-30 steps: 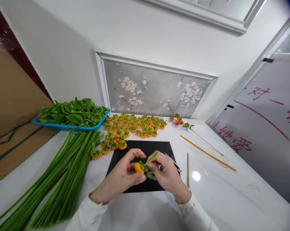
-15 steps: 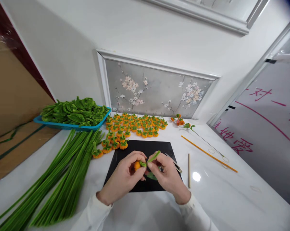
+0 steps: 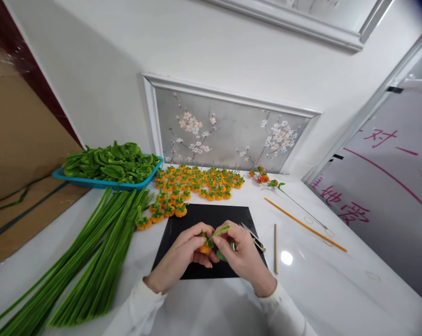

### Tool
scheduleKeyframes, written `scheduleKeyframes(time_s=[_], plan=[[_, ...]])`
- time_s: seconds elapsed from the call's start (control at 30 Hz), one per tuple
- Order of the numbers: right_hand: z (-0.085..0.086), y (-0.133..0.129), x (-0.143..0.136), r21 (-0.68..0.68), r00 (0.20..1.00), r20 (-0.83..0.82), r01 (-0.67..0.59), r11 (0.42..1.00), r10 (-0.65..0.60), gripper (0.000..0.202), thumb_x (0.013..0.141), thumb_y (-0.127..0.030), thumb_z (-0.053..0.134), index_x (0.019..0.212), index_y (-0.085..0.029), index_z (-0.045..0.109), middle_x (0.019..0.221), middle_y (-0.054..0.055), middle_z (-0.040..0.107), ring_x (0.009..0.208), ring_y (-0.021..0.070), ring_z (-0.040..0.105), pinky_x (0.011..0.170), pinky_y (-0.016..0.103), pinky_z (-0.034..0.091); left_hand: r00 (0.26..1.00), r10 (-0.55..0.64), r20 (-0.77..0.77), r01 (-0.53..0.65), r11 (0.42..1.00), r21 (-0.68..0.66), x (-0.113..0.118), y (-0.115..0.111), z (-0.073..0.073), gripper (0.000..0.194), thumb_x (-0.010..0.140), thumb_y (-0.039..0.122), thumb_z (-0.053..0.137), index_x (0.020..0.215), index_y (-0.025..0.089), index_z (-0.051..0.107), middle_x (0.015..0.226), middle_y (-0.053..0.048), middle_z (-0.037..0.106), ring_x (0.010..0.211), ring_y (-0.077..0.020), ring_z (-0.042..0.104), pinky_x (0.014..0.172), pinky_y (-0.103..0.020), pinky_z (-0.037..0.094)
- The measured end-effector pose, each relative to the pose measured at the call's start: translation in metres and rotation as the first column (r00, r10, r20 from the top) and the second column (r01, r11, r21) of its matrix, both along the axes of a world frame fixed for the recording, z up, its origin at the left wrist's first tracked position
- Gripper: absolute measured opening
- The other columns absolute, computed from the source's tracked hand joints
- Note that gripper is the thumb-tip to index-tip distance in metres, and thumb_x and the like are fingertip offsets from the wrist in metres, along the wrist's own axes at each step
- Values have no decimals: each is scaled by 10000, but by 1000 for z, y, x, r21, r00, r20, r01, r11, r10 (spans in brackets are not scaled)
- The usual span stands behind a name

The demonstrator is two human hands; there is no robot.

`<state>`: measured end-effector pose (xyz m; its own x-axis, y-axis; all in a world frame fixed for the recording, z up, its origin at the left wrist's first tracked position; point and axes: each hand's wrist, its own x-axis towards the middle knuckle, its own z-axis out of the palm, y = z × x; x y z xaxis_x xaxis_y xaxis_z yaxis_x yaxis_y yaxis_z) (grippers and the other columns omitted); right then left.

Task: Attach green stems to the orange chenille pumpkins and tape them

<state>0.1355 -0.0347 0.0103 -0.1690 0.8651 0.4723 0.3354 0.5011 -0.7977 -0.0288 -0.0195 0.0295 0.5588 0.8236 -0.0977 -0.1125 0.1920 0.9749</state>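
Note:
My left hand (image 3: pixel 184 253) is closed round a small orange pumpkin (image 3: pixel 205 248) with green on its top, over the black mat (image 3: pixel 231 214). Fingers of my right hand (image 3: pixel 244 255) pinch a short green fuzzy strip (image 3: pixel 222 230), whose lower end meets the pumpkin's top. Both hands' fingertips are close together. A green piece (image 3: pixel 222 256) shows beneath my right fingers; its shape is partly hidden. Metal scissors or tweezers (image 3: pixel 258 241) lie at the mat's right edge, partly covered by my right hand.
Many orange pumpkins (image 3: pixel 211 179) stand behind the mat. Left are a blue tray (image 3: pixel 92 182) of green loops and long green stems (image 3: pixel 102 252). A wooden stick (image 3: pixel 275 247), an orange strip (image 3: pixel 305 224) and a flower stem (image 3: pixel 301 207) lie right.
The pumpkin has tilted and moved slightly right in my left hand, showing more orange below. The green strip now meets its top, and my fingertips are closer together.

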Motion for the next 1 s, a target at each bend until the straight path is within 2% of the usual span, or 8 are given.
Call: scheduleKeyframes(time_s=[0.1,0.2,0.37,0.63,0.8,0.9,1.0], plan=[[0,0,0,22,1000,22,10,1000,-11,150,874,-188,507,751,-178,592,722,17,557,623,129,513,553,245,398,998,20,-61,-13,993,116,2,-1,-1,135,854,313,536,845,178,540,849,-7,568,710,-133,604,598,-237,501],[1,0,-1,42,999,33,-4,999,2,145,875,-171,506,755,-181,587,735,20,570,648,134,532,583,251,409,988,62,-139,-29,973,230,3,0,-4,172,802,302,630,783,177,513,759,19,564,637,-108,563,559,-213,471],[2,1,0,78,1000,30,-10,997,8,146,875,-151,504,764,-180,594,749,25,583,659,135,543,593,251,416,989,52,-139,-14,965,263,3,2,-4,215,834,334,589,736,170,489,687,36,539,517,-65,469,473,-179,399],[1,2,1,131,1000,3,-16,991,15,130,871,-146,524,782,-191,607,773,24,596,696,141,562,625,255,447,977,-16,-212,52,985,163,-3,4,-1,209,846,361,572,828,157,530,584,31,578,465,-64,495,423,-149,362],[4,1,3,92,997,15,-71,993,70,166,885,-146,522,918,-218,668,809,22,627,702,140,577,621,252,455,980,-59,-189,76,994,81,-7,3,-1,199,821,331,606,772,153,534,562,38,568,421,-42,476,378,-128,283],[3,1,4,115,994,4,-111,987,111,203,898,-133,498,888,-212,685,820,35,626,719,138,594,645,253,469,981,-61,-185,65,998,11,-5,1,0,193,810,305,610,739,144,529,571,51,532,396,-20,453,362,-120,256],[0,2,3,143,997,8,-75,987,74,195,892,-117,498,860,-196,673,816,42,613,723,140,591,645,254,463,983,-39,-180,37,999,-13,-2,1,2,182,818,288,585,732,148,505,595,62,499,416,-26,495,370,-115,286]])
